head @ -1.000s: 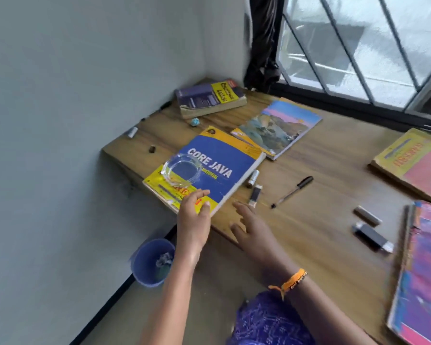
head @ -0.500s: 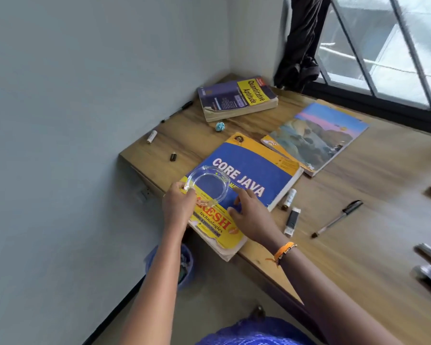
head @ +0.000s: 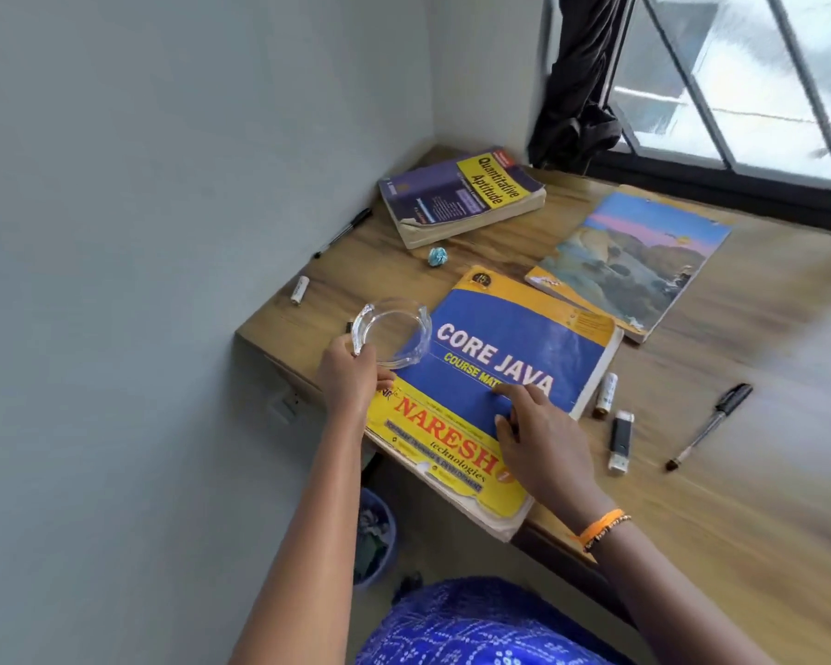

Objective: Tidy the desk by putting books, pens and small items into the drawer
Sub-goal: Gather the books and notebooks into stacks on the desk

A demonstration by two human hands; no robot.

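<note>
- Broadly, a wooden desk (head: 692, 472) fills the right side of the view, pushed into a corner between a plain grey wall and a barred window.
- Nearest the person lies the biggest book, a blue and yellow volume titled "Core Java" (head: 495, 338), flat on the desk with its near corner jutting past the desk's front edge.
- Beyond it, to the right, a thin book with a landscape cover (head: 644, 261) lies flat, just beside the Core Java book.
- At the far corner by the wall sits a thick book titled "Quantitative Aptitude" (head: 456, 196).
- On the floor under the desk edge stands a blue bin (head: 380, 539), partly hidden by the left arm.
- Left hand (head: 349, 376): fingers clamped on the near rim of a clear glass dish (head: 389, 331), held over the desk's left edge beside the Core Java book.
- Right hand (head: 543, 439): palm down on the Core Java cover, fingers spread apart and pressing flat, gripping nothing; an orange band circles the wrist.
- A black pen (head: 708, 427) lies right of the Core Java book; a second black pen (head: 344, 231) lies along the wall.
- A black and white USB stick (head: 621, 439) and a small white tube (head: 606, 393) lie side by side next to the Core Java book's right edge.
- Another small white tube (head: 300, 290) rests near the wall.
- A tiny crumpled teal ball (head: 437, 256) sits just in front of the Quantitative Aptitude book.
</note>
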